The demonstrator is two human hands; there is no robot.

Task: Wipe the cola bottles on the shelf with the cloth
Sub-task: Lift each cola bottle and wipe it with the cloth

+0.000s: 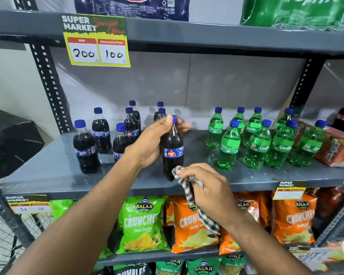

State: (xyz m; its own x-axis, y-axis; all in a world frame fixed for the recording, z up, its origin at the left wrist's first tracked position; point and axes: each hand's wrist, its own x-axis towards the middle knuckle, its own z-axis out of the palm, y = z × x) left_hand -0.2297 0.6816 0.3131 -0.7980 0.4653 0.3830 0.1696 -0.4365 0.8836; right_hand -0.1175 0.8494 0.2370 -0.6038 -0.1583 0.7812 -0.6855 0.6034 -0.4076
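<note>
Dark cola nearly fills the cola bottle, upright with blue cap on top at the grey shelf front, left hand wrapped round its neck, right hand closed on the striped cloth at its base.

On the middle shelf, a cluster of cola bottles stands at the left, some behind others. One cola bottle stands near the front edge, right of that cluster, with the left hand around its neck and upper body. The right hand is just below and right of it, pressing a cloth to the bottle's base; the cloth hangs down before the shelf edge. Sprite bottles stand in rows further right. A price sign hangs from the shelf above. Crisp bags stand on the shelf below.
</note>
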